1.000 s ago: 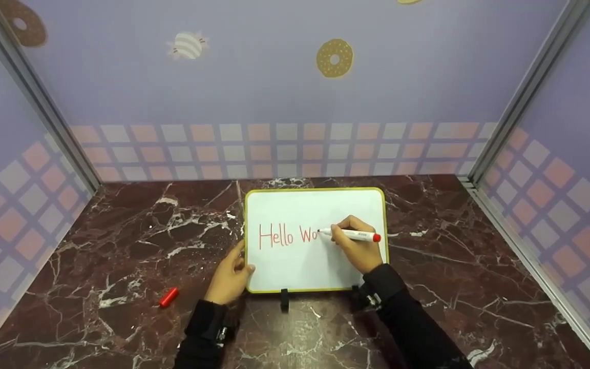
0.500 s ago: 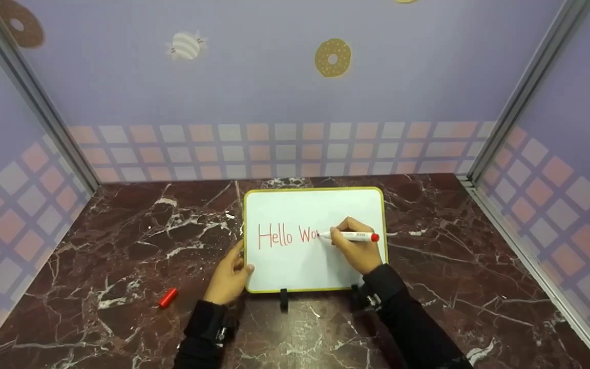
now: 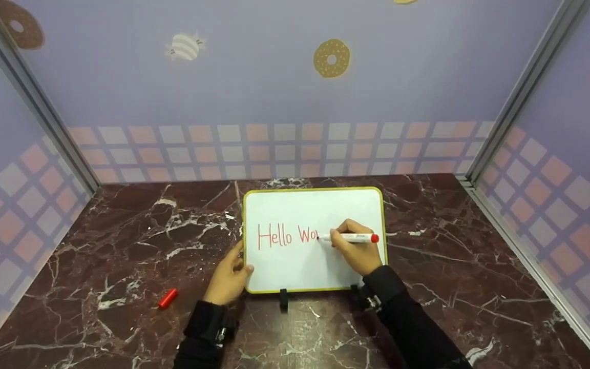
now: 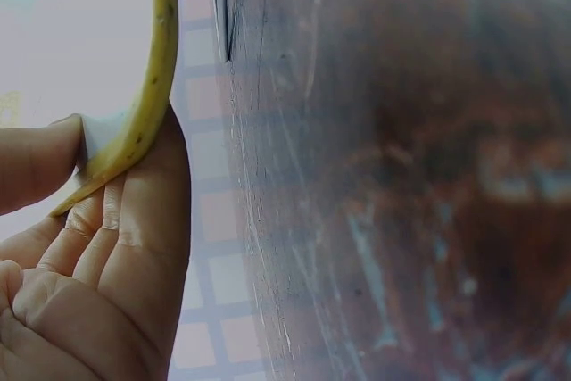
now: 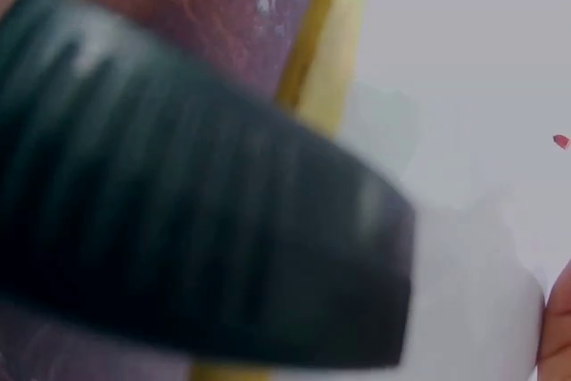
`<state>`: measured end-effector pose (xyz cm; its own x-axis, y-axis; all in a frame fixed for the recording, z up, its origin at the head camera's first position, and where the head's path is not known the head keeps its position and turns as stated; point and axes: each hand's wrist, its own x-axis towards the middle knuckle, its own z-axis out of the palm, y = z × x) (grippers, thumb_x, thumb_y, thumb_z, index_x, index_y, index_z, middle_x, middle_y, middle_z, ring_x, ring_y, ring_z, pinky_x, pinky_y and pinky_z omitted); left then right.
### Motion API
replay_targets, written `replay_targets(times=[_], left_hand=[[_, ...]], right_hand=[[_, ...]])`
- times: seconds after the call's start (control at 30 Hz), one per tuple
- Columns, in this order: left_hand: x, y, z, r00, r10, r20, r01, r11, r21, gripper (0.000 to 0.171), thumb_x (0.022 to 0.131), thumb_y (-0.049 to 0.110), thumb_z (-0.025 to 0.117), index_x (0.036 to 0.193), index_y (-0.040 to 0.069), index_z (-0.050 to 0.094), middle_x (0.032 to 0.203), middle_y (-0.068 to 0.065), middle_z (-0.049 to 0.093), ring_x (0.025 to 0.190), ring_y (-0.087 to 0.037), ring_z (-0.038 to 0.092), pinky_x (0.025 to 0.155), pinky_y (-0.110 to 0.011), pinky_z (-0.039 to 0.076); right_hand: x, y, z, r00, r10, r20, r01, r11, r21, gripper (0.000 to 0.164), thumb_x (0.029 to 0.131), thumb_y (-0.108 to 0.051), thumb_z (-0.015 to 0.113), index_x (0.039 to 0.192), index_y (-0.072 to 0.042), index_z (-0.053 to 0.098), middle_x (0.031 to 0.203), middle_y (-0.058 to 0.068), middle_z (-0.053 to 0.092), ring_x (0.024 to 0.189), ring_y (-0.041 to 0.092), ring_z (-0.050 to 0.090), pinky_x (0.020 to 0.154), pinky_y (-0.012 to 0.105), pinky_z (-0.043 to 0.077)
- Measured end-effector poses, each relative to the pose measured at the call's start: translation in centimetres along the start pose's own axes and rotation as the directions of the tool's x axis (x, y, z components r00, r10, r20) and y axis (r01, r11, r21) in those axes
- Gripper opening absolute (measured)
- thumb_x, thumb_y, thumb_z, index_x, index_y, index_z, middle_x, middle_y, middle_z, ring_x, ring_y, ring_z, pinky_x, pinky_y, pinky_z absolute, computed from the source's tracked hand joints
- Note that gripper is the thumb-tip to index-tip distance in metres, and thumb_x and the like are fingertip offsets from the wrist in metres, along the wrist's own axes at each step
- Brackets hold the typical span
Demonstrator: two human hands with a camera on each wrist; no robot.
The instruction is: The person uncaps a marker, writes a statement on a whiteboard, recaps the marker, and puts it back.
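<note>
A whiteboard (image 3: 295,271) with a yellow rim stands tilted back on small black feet, bearing "Hello Wo" and part of another letter in red. My left hand (image 3: 227,279) grips its lower left edge; in the left wrist view the thumb (image 4: 40,162) lies on the front and the fingers (image 4: 134,220) go behind the yellow rim. My right hand (image 3: 359,251) pinches a white marker (image 3: 356,238) with a red end, its tip at the newest letter. In the right wrist view only a sliver of the right hand (image 5: 558,327) shows at the lower right.
A red marker cap (image 3: 168,298) lies on the dark marbled table (image 3: 121,246), left of the left hand. One black foot (image 3: 283,299) juts out toward me under the board. Patterned walls (image 3: 254,92) enclose the back and both sides. A ribbed dark part (image 5: 196,194) blocks much of the right wrist view.
The marker tip has moved slightly down from beside the "o", and a red stroke of another letter has appeared there. The left hand keeps its hold on the board's edge.
</note>
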<state>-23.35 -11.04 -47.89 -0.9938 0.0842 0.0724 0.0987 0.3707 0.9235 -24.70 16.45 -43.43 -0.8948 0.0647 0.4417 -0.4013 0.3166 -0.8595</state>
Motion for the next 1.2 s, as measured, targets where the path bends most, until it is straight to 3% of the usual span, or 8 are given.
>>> replay_targets(times=[0.4,0.93,1.2], left_hand=[[0.0,0.0,0.0,1.000,0.022,0.008,-0.022,1.000,-0.011,0.064,0.090,-0.005,0.056,0.149,-0.006,0.031,0.112,-0.034,0.066,0.094,-0.039,0.069,0.079,-0.045,0.059],[0.0,0.1,0.0,1.000,-0.002,0.001,0.002,1.000,-0.009,0.063,0.090,-0.005,0.055,0.148,-0.007,0.031,0.117,-0.037,0.062,0.099,-0.043,0.068,0.082,-0.046,0.059],[0.0,0.1,-0.1,1.000,-0.006,0.004,0.006,1.000,0.005,0.064,0.090,-0.004,0.056,0.149,-0.005,0.031,0.116,-0.035,0.063,0.101,-0.044,0.067,0.082,-0.047,0.059]], right_hand=[[0.3,0.2,0.1,0.999,-0.015,-0.045,0.019,0.996,0.082,0.018,0.087,0.008,0.061,0.070,0.007,0.057,0.064,0.024,0.063,0.054,0.004,0.055,0.051,0.016,0.041],[0.7,0.1,-0.7,0.994,0.025,-0.102,-0.017,0.997,0.073,0.017,0.087,0.004,0.063,0.071,0.005,0.059,0.065,0.019,0.066,0.056,0.010,0.059,0.051,0.017,0.045],[1.2,0.0,-0.6,0.997,0.009,-0.079,-0.001,0.996,0.090,0.015,0.087,0.005,0.063,0.072,0.007,0.060,0.065,0.018,0.065,0.056,0.006,0.058,0.052,0.016,0.045]])
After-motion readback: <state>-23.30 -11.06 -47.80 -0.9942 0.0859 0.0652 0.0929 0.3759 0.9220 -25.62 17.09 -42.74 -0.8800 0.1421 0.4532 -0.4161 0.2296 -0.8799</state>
